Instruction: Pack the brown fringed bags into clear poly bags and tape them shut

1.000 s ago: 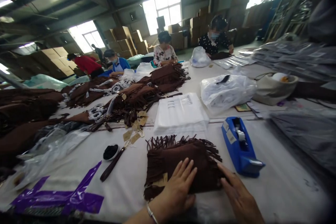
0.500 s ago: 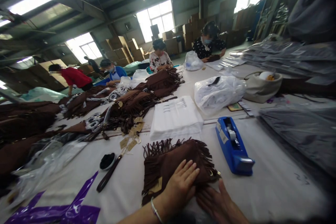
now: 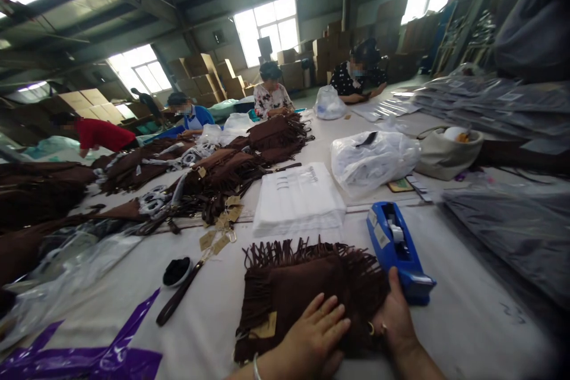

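Note:
A dark brown fringed handbag lies flat on the white-covered table before me, a tan tag at its lower left. My left hand, a bracelet at the wrist, rests on the bag with fingers stretched out flat. At the bag's right edge, my right hand grips the fringed side beside a gold ring; its thumb points up and its fingers are mostly hidden by the bag. A blue tape dispenser stands just beyond that thumb.
Behind the bag lies a stack of white plastic sheets. A dark strap and a small dish of black material are at left, near purple plastic. Brown bags pile up further left. Several people work across the table.
My right hand has moved from the bag's lower edge up and right to its fringed side. My left hand has shifted slightly down and right, and the bag's right side reaches further right.

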`<action>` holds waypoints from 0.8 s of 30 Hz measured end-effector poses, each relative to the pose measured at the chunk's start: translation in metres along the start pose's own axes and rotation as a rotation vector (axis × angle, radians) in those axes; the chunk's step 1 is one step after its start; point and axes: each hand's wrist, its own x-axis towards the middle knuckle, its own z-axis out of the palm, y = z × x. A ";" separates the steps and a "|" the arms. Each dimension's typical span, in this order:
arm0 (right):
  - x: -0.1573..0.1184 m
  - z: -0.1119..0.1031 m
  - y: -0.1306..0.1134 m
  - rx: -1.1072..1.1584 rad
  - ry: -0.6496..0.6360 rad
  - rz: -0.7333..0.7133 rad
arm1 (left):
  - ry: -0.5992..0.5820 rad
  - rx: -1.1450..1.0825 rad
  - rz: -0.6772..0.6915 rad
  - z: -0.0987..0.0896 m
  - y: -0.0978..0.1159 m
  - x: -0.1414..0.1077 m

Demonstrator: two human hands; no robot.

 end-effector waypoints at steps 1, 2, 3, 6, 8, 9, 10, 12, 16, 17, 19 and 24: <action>0.000 0.001 -0.003 0.025 0.012 0.025 | 0.006 -0.050 -0.011 -0.006 0.002 -0.002; 0.000 0.004 -0.007 0.045 0.018 0.050 | 0.029 -0.096 -0.025 -0.014 0.002 -0.006; 0.000 0.007 -0.011 0.028 0.017 0.056 | 0.073 -0.132 -0.049 -0.022 0.001 -0.012; 0.001 0.022 -0.014 -0.290 0.028 -0.056 | 0.364 -0.209 -0.256 -0.045 -0.018 -0.044; 0.003 0.031 -0.005 -0.603 0.007 -0.178 | 0.621 -0.296 -0.532 -0.054 -0.038 -0.073; 0.004 0.035 0.002 -0.794 -0.044 -0.244 | 0.732 -0.357 -0.678 -0.055 -0.050 -0.088; 0.005 0.038 0.010 -0.991 -0.113 -0.310 | 0.825 -0.428 -0.809 -0.054 -0.060 -0.103; 0.007 0.042 0.027 -1.378 -0.243 -0.445 | 0.940 -0.586 -0.992 -0.049 -0.077 -0.127; 0.001 0.049 0.033 -1.677 -0.304 -0.594 | 1.036 -0.868 -1.100 -0.037 -0.087 -0.148; -0.004 0.050 0.028 -1.677 -0.368 -0.616 | 1.043 -0.942 -1.097 -0.036 -0.086 -0.149; -0.016 0.051 0.013 -1.606 -0.578 -0.665 | 1.023 -1.096 -1.091 -0.037 -0.084 -0.146; -0.021 0.015 -0.016 -1.047 -0.032 -0.393 | 0.794 -1.383 -1.093 -0.054 -0.100 -0.140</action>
